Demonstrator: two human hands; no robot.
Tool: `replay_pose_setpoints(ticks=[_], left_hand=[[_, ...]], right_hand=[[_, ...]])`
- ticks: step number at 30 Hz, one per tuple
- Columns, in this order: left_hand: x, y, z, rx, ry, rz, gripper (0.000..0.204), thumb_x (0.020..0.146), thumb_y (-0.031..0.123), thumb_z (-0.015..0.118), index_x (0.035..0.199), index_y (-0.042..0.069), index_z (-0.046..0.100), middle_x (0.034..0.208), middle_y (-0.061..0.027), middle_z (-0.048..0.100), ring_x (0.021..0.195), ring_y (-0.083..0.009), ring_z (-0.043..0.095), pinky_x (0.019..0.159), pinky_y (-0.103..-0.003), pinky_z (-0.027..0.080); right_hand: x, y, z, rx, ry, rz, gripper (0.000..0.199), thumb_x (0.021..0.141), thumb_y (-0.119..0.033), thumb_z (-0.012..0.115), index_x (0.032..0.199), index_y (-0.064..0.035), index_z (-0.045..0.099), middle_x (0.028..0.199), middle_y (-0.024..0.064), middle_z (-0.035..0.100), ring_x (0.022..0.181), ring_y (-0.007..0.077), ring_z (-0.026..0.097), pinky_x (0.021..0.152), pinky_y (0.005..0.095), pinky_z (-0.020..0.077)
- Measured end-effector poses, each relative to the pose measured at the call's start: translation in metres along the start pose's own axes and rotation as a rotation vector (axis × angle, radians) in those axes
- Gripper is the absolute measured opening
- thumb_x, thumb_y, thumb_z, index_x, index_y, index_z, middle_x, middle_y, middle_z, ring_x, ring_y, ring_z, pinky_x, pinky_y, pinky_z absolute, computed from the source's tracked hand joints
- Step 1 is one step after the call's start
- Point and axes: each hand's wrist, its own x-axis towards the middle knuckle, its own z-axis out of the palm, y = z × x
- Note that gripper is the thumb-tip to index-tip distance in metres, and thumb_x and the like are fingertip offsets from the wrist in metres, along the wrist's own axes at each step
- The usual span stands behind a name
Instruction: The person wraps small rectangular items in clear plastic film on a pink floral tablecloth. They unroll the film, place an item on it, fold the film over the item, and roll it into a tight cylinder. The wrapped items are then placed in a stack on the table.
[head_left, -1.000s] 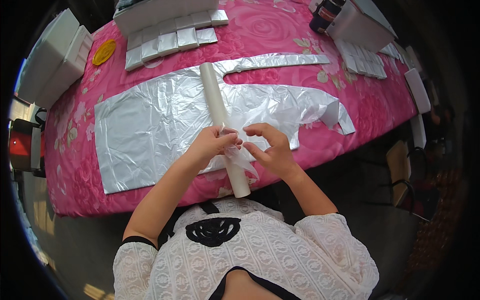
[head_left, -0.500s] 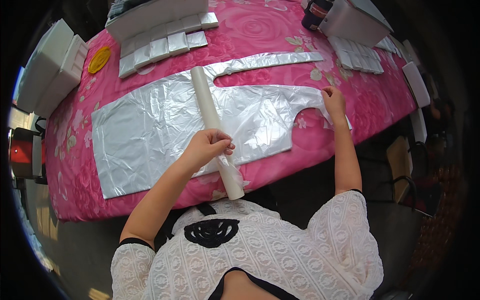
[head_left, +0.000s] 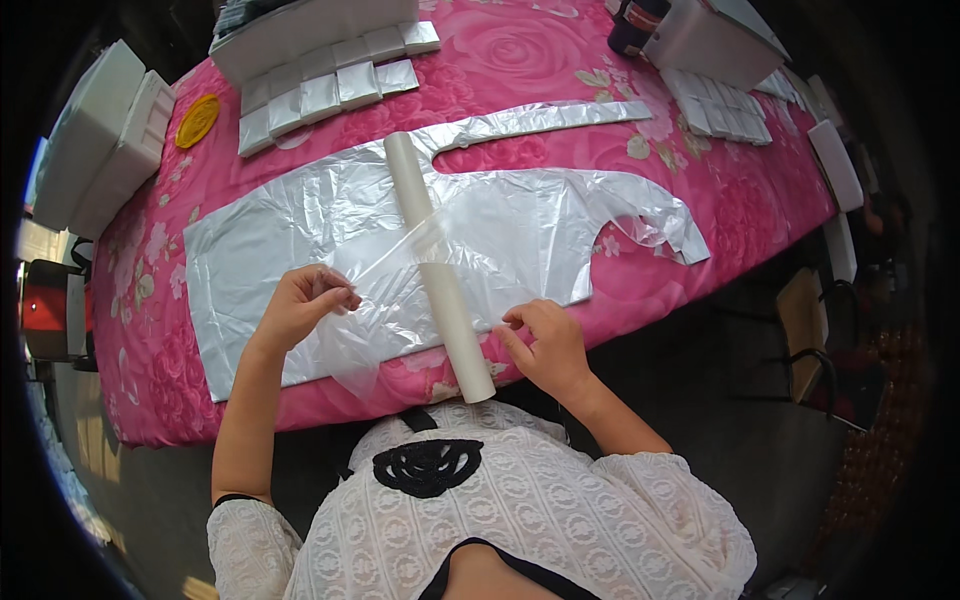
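A flat stack of thin silvery plastic aprons (head_left: 245,260) with cut-out arm openings and long straps lies on the table. Across it rests a pale tube (head_left: 455,335), its near end reaching past the table edge. A thin clear plastic sheet (head_left: 370,330) is drawn over the tube toward the left. My left hand (head_left: 300,305) pinches that sheet above the stack, left of the tube. Just right of the tube, near the stack's front edge, my right hand (head_left: 548,345) holds nothing, with thumb and fingers apart.
Rows of small folded silvery packets (head_left: 320,98) lie at the far left, beside a white box (head_left: 300,45). A yellow coil (head_left: 198,120) lies near white foam boxes (head_left: 95,150). At the far right are more packets (head_left: 715,105), a dark cup (head_left: 635,28) and a chair (head_left: 800,320).
My right hand has let go of the apron strap at the right and come in beside the tube. My left hand has moved left, pulling the clear sheet across the tube.
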Motion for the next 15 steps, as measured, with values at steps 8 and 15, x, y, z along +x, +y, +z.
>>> replay_pose_setpoints(ticks=[8,15], left_hand=[[-0.081,-0.031,-0.112,0.032,0.314,-0.185,0.007,0.081,0.004,0.055,0.086,0.001,0.058,0.076,-0.0061,0.063,0.073,-0.0134,0.061,0.065,-0.024,0.049],[-0.093,-0.052,-0.16,0.229,0.404,-0.367,0.009,0.079,0.0,0.054,0.087,-0.002,0.058,0.073,-0.0073,0.062,0.066,-0.0125,0.059,0.062,-0.024,0.047]], right_hand=[[-0.017,-0.037,0.011,0.053,-0.354,0.257,0.044,0.072,-0.044,0.067,0.079,-0.0012,0.06,0.064,0.0127,0.06,0.059,0.0289,0.061,0.055,0.0356,0.0478],[-0.017,-0.043,0.024,-0.016,-0.553,0.406,0.046,0.071,-0.045,0.064,0.082,0.0001,0.063,0.071,0.0182,0.062,0.067,0.0344,0.061,0.062,0.0406,0.0473]])
